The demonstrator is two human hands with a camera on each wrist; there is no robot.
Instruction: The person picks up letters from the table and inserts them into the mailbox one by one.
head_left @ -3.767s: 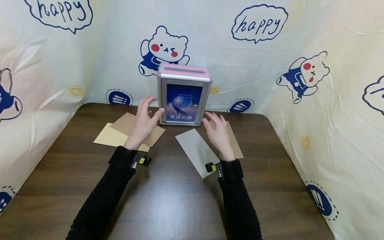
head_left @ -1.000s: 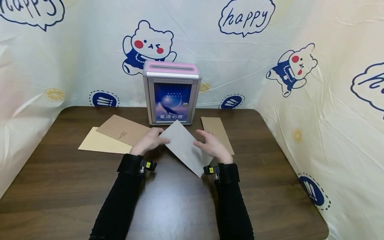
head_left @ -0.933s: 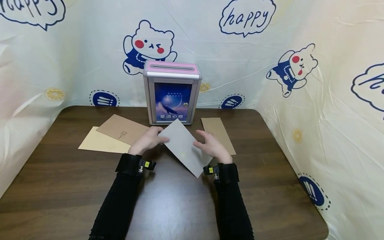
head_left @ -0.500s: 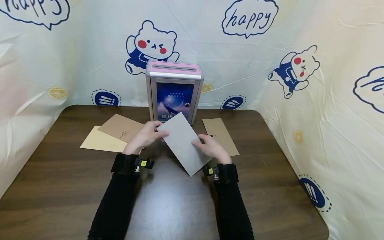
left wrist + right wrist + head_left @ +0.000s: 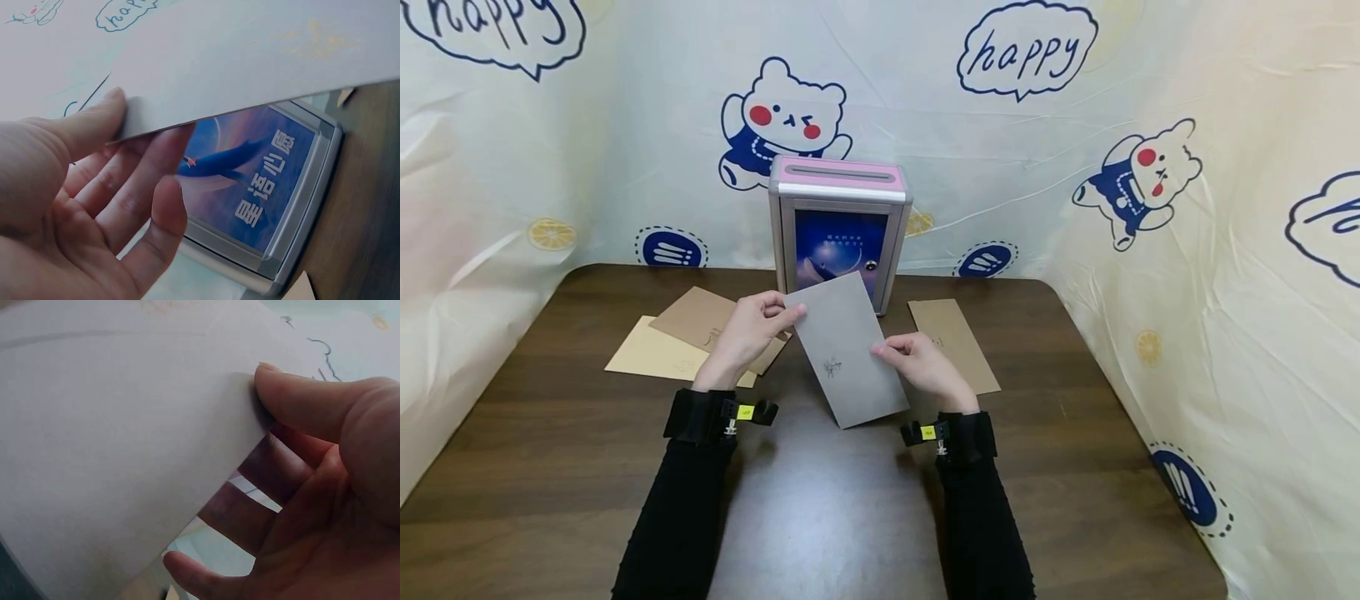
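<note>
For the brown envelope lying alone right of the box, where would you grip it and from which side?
Probably at its near short end, coming from the front with the right hand. The brown envelope lies flat on the table with that end toward the person and nothing on it, so a thumb could slide under the edge. The grey envelope now fills both hands.

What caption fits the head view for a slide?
Both hands, left hand and right hand, hold a grey envelope before a pink-topped letterbox.
</note>
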